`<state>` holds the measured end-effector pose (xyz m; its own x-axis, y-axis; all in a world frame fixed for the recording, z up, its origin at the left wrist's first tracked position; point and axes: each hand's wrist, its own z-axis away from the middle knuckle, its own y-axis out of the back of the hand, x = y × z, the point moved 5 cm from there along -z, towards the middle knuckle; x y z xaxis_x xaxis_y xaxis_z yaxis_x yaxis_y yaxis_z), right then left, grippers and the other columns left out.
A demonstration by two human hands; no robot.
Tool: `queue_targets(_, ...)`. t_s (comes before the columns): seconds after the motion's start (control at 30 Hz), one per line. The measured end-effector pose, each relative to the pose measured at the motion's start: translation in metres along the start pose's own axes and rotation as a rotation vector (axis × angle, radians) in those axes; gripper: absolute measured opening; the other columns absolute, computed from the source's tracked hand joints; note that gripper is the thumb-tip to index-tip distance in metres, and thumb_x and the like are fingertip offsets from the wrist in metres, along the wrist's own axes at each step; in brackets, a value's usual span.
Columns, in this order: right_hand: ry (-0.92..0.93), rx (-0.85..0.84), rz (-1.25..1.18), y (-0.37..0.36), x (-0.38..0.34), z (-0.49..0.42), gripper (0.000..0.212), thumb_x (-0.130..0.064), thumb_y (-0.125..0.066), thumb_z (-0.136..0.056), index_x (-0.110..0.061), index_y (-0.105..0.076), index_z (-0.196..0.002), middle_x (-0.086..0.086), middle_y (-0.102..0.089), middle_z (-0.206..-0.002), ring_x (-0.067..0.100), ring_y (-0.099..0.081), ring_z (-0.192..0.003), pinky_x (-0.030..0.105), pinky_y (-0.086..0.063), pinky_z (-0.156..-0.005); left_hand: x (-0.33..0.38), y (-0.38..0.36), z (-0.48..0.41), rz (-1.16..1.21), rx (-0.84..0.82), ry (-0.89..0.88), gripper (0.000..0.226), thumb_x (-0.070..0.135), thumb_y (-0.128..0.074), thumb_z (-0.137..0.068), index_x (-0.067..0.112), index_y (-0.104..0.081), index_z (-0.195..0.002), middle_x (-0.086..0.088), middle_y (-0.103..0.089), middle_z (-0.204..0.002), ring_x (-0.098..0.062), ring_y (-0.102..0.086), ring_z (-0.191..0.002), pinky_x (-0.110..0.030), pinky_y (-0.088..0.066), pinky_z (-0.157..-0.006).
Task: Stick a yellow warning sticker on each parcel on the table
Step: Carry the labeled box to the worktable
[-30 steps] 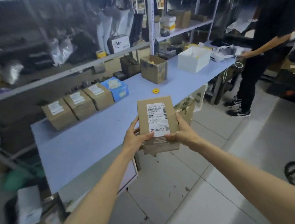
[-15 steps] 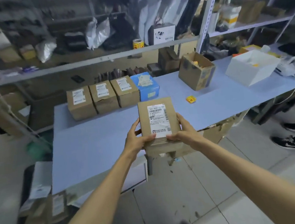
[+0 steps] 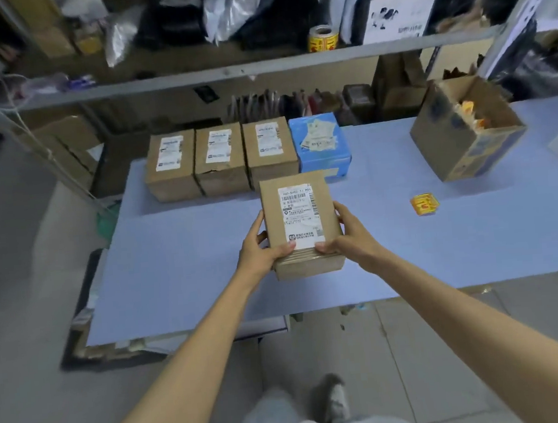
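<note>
I hold a brown cardboard parcel [image 3: 300, 223] with a white shipping label above the blue table [image 3: 180, 253]. My left hand [image 3: 260, 246] grips its left side and my right hand [image 3: 349, 235] grips its right side, thumbs on top. Three more brown labelled parcels [image 3: 220, 159] stand in a row at the table's back, with a blue parcel [image 3: 319, 147] at the row's right end. A small roll of yellow warning stickers [image 3: 424, 203] lies on the table to the right of my hands.
An open cardboard box [image 3: 466, 131] with small items stands at the back right. Another yellow sticker roll [image 3: 323, 38] sits on the shelf [image 3: 225, 72] above the table. Boxes and papers lie on the floor at the left. My feet are near the table's front edge.
I have stepped closer to the table and turned left. The parcel in both hands now hangs over the table's middle. The person at the right has left the view.
</note>
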<state>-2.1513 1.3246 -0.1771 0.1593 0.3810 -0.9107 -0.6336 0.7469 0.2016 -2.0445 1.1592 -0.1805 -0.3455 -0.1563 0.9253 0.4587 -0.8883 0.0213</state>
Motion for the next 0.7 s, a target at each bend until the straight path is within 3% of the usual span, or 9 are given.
queue_targets(0.17, -0.045, -0.031, 0.005, 0.005, 0.02, -0.043, 0.092, 0.004, -0.077, -0.073, -0.025, -0.03, -0.146, -0.012, -0.053, -0.124, 0.016, -0.053, -0.12, 0.039, -0.048, -0.102, -0.014, -0.007, -0.047, -0.01, 0.0, 0.013, 0.087, 0.002, -0.08, -0.072, 0.052, -0.035, -0.127, 0.012, -0.056, -0.12, -0.012, -0.056, -0.11, -0.035, -0.052, -0.092)
queue_targets(0.27, -0.06, -0.016, -0.009, 0.009, 0.028, -0.061, 0.095, -0.002, -0.081, -0.068, -0.03, -0.031, -0.143, -0.015, -0.055, -0.124, 0.016, -0.054, -0.121, 0.037, -0.051, -0.098, -0.022, -0.012, -0.074, -0.002, -0.036, 0.03, 0.093, 0.002, -0.081, -0.07, 0.044, -0.034, -0.138, 0.024, -0.053, -0.116, -0.009, -0.056, -0.112, -0.033, -0.049, -0.097)
queue_targets(0.37, -0.092, 0.004, -0.009, 0.012, 0.029, -0.072, 0.097, -0.007, -0.08, -0.064, -0.032, -0.031, -0.144, -0.01, -0.055, -0.131, 0.016, -0.055, -0.122, 0.034, -0.054, -0.092, -0.027, -0.013, -0.094, 0.008, -0.043, 0.046, 0.098, 0.003, -0.082, -0.069, 0.032, -0.03, -0.147, 0.016, -0.051, -0.129, -0.01, -0.054, -0.117, -0.034, -0.047, -0.102)
queue_targets(0.5, -0.135, -0.001, -0.002, 0.014, 0.037, -0.09, 0.112, -0.027, -0.081, -0.058, -0.034, -0.02, -0.151, -0.01, -0.05, -0.142, 0.015, -0.052, -0.126, 0.047, -0.049, -0.1, -0.031, -0.02, -0.117, -0.02, -0.026, 0.094, 0.101, 0.004, -0.083, -0.068, 0.031, -0.028, -0.149, 0.017, -0.05, -0.128, -0.011, -0.052, -0.117, -0.037, -0.045, -0.104)
queue_targets(0.63, -0.118, 0.004, 0.016, 0.017, 0.045, -0.101, 0.089, -0.014, -0.075, -0.062, -0.029, -0.036, -0.141, -0.007, -0.058, -0.131, 0.016, -0.057, -0.119, 0.049, -0.052, -0.096, -0.043, -0.03, -0.129, -0.048, 0.027, 0.118, 0.101, 0.006, -0.081, -0.068, 0.037, -0.028, -0.148, 0.019, -0.056, -0.119, -0.012, -0.052, -0.117, -0.041, -0.044, -0.105)
queue_targets(0.7, -0.114, -0.003, 0.002, 0.02, 0.046, -0.105, 0.088, -0.012, -0.074, -0.063, -0.027, -0.036, -0.141, -0.006, -0.058, -0.131, 0.016, -0.057, -0.119, 0.047, -0.053, -0.095, -0.044, -0.034, -0.131, -0.04, 0.052, 0.126, 0.099, 0.005, -0.08, -0.069, 0.039, -0.029, -0.147, 0.021, -0.056, -0.117, -0.011, -0.053, -0.116, -0.041, -0.045, -0.104)
